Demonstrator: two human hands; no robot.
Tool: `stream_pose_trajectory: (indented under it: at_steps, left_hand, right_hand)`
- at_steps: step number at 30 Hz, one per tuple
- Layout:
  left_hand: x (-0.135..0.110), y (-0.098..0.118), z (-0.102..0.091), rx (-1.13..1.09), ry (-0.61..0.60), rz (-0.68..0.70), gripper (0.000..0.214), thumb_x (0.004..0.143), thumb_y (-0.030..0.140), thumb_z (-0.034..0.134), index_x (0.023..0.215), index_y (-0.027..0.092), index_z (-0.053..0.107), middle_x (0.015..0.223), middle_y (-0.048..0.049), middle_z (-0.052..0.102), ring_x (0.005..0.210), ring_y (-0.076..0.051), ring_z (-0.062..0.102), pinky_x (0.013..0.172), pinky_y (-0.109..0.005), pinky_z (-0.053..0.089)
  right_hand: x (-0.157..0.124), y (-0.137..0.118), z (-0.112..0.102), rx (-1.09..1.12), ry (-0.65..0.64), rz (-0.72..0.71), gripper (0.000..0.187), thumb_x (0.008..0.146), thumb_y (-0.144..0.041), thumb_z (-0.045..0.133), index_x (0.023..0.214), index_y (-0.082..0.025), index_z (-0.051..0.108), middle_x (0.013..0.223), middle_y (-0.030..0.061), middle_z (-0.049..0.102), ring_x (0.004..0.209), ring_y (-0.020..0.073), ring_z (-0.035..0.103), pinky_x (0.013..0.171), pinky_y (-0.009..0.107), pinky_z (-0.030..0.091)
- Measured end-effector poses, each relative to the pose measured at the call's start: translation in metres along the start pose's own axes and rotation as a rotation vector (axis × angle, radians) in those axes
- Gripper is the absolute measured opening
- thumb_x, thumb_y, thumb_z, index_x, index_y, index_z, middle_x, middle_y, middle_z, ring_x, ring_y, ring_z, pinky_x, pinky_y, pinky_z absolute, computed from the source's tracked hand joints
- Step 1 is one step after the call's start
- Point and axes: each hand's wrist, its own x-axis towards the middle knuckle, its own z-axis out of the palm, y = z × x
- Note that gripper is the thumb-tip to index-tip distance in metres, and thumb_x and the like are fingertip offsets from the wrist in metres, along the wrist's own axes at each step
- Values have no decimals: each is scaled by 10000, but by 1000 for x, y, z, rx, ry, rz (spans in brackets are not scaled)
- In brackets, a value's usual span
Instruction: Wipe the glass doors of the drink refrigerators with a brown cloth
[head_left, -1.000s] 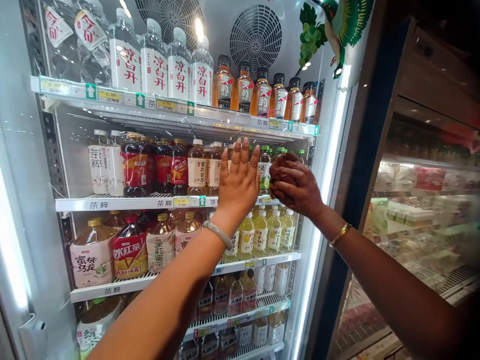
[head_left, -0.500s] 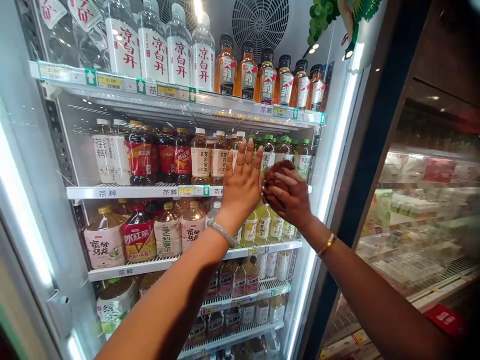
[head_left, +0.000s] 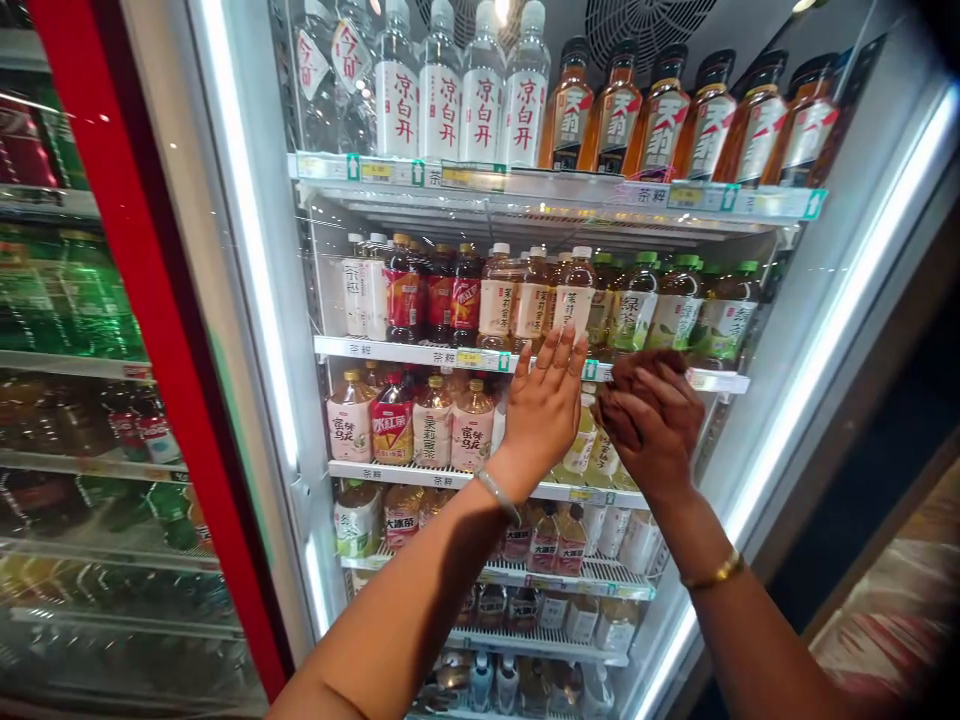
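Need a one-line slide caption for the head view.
Left hand held flat, right hand gripping a bunched brown cloth, before a lit fridge shelved with bottles.

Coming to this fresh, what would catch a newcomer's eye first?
Probably the open left hand near the middle, and beside it the right hand gripping a brown cloth. Next come the amber bottles, upper right, and the red band slanting down the left.

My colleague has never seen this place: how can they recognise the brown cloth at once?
Face the brightly lit drinks cooler; the right hand, with a gold bracelet, is raised before it. Under that hand's fingers is the cloth, set apart by dark brown folds from the labelled bottles behind.
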Motion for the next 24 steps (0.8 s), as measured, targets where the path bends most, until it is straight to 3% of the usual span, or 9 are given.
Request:
stream_pose_trajectory:
  at_steps: [3, 6, 8, 10, 14, 17, 21, 24]
  left_hand:
    - [-21, -15, -8, 42, -3, -40, 709, 1050, 257, 417, 1692, 225, 120, 1766, -51, 131, 1659, -198, 59, 1369, -526, -15]
    - [-26, -23, -14, 59, 15, -85, 710, 1067, 281, 403, 1692, 222, 72, 1755, -47, 179, 1655, -184, 60, 1351, -519, -90]
    - [-24, -29, -20, 63, 30, -136, 733, 1072, 289, 399, 1690, 215, 11, 1750, -62, 195, 1655, -206, 62, 1343, -561, -96]
    - [-24, -39, -28, 71, 40, -189, 757, 1073, 295, 398, 1685, 218, -41, 1752, -81, 179, 1655, -237, 72, 1332, -620, -84]
    - [-32, -67, -46, 107, 29, -223, 738, 1077, 277, 382, 1685, 248, -35, 1761, -75, 156, 1656, -250, 61, 1325, -654, -58]
    - [-43, -86, -55, 93, 4, -187, 737, 1079, 275, 381, 1684, 260, -40, 1764, -71, 157, 1657, -238, 49, 1330, -645, -30]
    - [-50, -103, -63, 60, 6, -190, 761, 1077, 266, 386, 1679, 256, -80, 1765, -80, 131, 1656, -241, 39, 1327, -651, -36]
    - [-54, -118, -68, 49, -6, -162, 784, 1065, 260, 419, 1685, 252, -62, 1763, -85, 144, 1654, -245, 51, 1338, -637, 12]
  right_hand:
    - [-16, 4, -3, -20, 81, 129, 461, 736, -264, 880, 1155, -395, 739, 1303, 88, 690, 1311, 439, 607, 1081, 642, 515]
    - [12, -13, 16, -31, 221, 269, 404, 754, -296, 866, 1139, -340, 751, 1324, 115, 679, 1297, 457, 603, 1107, 732, 435]
    - [33, -36, 32, -17, 199, 259, 371, 788, -273, 834, 1147, -306, 744, 1356, 122, 658, 1347, 440, 567, 1139, 732, 414]
    - [37, -61, 43, 7, 89, 161, 345, 819, -248, 815, 1150, -302, 734, 1368, 110, 648, 1401, 412, 526, 1162, 690, 433]
    - [-11, -92, 37, 46, -73, 22, 361, 863, -247, 801, 1199, -335, 705, 1351, 70, 664, 1408, 355, 530, 1197, 654, 441]
    - [-35, -98, 31, 23, -67, 164, 360, 859, -268, 811, 1196, -337, 706, 1357, 77, 651, 1423, 373, 519, 1214, 716, 384]
    - [3, -117, 52, 22, 30, 298, 363, 845, -279, 815, 1190, -323, 713, 1398, 89, 626, 1447, 397, 494, 1194, 733, 391]
    - [30, -145, 77, 64, 12, 197, 337, 856, -262, 790, 1177, -339, 718, 1392, 66, 645, 1461, 378, 485, 1216, 704, 395]
